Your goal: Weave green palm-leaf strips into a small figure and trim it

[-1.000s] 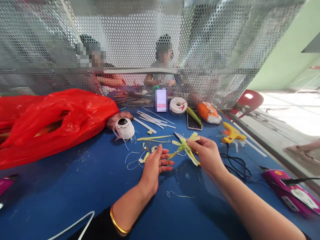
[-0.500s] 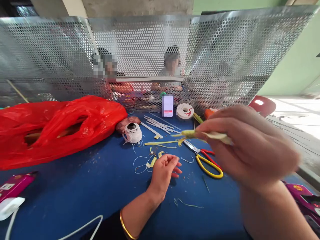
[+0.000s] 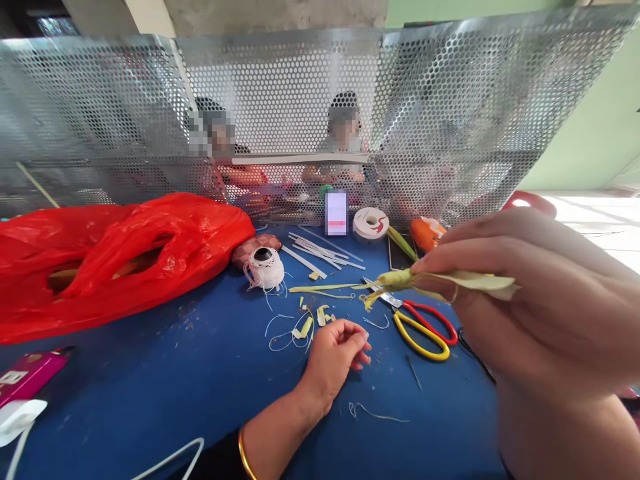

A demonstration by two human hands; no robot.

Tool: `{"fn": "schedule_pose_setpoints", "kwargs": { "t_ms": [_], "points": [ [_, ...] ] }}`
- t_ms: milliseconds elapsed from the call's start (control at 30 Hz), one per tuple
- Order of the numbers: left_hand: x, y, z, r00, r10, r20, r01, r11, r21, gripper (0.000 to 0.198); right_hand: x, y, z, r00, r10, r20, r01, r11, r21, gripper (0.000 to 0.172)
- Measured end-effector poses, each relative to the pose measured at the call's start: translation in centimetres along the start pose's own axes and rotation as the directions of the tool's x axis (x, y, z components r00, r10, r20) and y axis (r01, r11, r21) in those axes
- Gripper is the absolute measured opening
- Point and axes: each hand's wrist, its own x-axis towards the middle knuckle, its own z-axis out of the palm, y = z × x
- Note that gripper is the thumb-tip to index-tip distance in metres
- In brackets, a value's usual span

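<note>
Raised over the right side of the table, my right hand [image 3: 530,300] pinches a small yellow-green piece of folded leaf strips [image 3: 395,280]. Its frayed, thin end points left, and a pale pointed strip sticks out past my fingers. My left hand [image 3: 337,357] is low over the table with thumb and fingers pressed together; whether anything thin is between them I cannot make out. Scissors [image 3: 400,307] with one red and one yellow handle lie behind and below the leaf piece. Yellow leaf scraps [image 3: 307,327] and loose thread [image 3: 377,413] are scattered around my left hand.
A red plastic bag [image 3: 200,267] covers the left side. Toward the back are a white thread spool [image 3: 267,273], white strips [image 3: 320,250], a ribbon roll [image 3: 371,223] and a lit phone [image 3: 337,213]. A perforated metal screen [image 3: 300,73] stands behind, with people beyond it.
My right hand has shifted right with the leaf piece, showing more of its pale strip and of the scissors. My left hand has moved slightly right and down, its fingers still together.
</note>
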Motion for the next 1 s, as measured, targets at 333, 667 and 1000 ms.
{"fn": "schedule_pose_setpoints", "kwargs": {
  "t_ms": [333, 667, 1000],
  "points": [
    [0.1, -0.1, 0.1, 1.0, -0.011, 0.014, 0.011, 1.0, 0.019, 0.009, -0.1, -0.3, 0.5, 0.999, 0.049, 0.023, -0.051, 0.992, 0.118, 0.017],
    [-0.1, -0.1, 0.1, 1.0, -0.006, 0.028, 0.005, 0.999, 0.034, 0.009, -0.2, -0.4, 0.9, 0.995, 0.098, 0.007, -0.098, 0.99, 0.103, 0.015],
    [-0.1, 0.1, 0.2, 1.0, -0.016, 0.021, 0.016, 0.999, 0.036, 0.007, -0.2, -0.4, 1.2, 0.993, 0.12, 0.007, -0.12, 0.985, 0.127, 0.017]
  ]
}}
